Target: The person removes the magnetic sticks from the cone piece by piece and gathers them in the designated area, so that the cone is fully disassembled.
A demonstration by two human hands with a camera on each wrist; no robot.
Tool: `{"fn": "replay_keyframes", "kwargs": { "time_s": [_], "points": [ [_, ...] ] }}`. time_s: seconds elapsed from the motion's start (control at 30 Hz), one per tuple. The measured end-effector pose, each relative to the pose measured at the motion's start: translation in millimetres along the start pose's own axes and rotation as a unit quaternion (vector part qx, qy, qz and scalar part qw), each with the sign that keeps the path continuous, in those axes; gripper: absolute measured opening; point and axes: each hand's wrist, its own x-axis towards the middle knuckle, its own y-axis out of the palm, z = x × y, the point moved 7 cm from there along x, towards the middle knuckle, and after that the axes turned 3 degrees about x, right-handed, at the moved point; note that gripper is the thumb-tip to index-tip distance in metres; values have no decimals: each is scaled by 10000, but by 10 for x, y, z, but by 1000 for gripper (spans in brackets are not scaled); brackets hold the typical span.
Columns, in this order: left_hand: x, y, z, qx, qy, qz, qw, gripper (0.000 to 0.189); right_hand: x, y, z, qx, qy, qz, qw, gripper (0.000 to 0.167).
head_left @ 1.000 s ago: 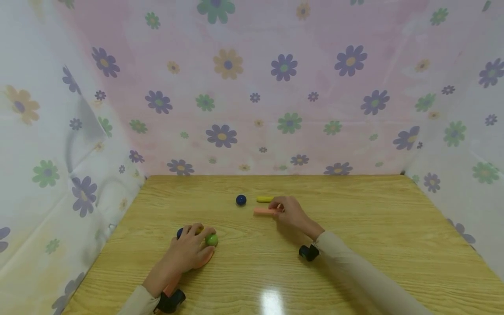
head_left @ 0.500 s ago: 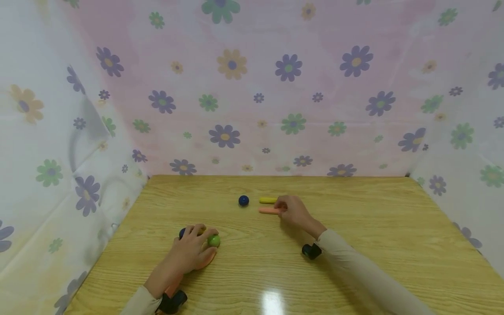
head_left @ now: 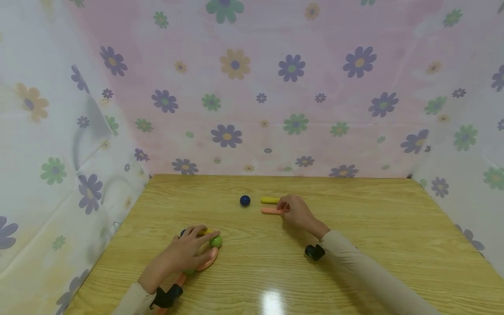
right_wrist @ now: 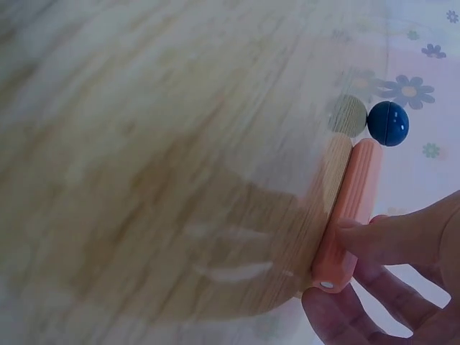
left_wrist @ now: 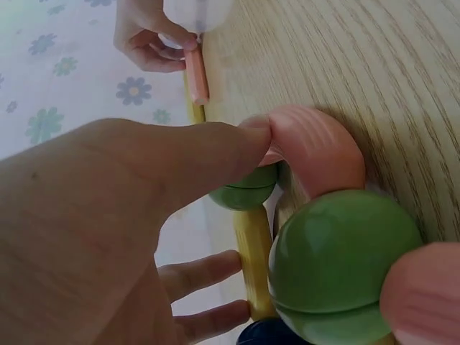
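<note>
My left hand [head_left: 183, 253] lies over a joined group of magnetic toy pieces. Its thumb touches an orange curved piece [left_wrist: 316, 147]; its other fingers spread loosely by a yellow stick [left_wrist: 253, 251] and a green ball [head_left: 215, 242]. A nearer green ball [left_wrist: 345, 259] adjoins the curved piece, with an orange stick [left_wrist: 425, 295] beyond it. A dark blue ball [left_wrist: 269, 333] sits at the yellow stick's end. My right hand [head_left: 298, 213] pinches a straight orange stick [right_wrist: 352, 208] between thumb and fingers, close to the table.
Behind the right hand's stick lies another yellow stick [head_left: 269, 200], partly hidden by the fingers. A loose dark blue ball [head_left: 245, 201] rests to its left. Flowered cloth [head_left: 260, 109] walls the wooden table [head_left: 354, 205] at the back and both sides.
The left hand's fingers have spread and its thumb has drawn back, showing more of the curved piece and yellow stick. The right hand stays on its orange stick; the view has shifted slightly.
</note>
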Motion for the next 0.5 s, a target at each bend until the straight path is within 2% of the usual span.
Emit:
{"fn": "replay_keyframes", "kwargs": {
  "time_s": [0.3, 0.5],
  "points": [
    [-49, -52, -48, -122, 206, -107, 9997, 57, 6, 13, -32, -29, 7, 71, 10000, 16],
    [-34, -40, -29, -120, -7, 50, 9999, 55, 4, -15, 20, -86, -213, -21, 9997, 12]
  ]
}}
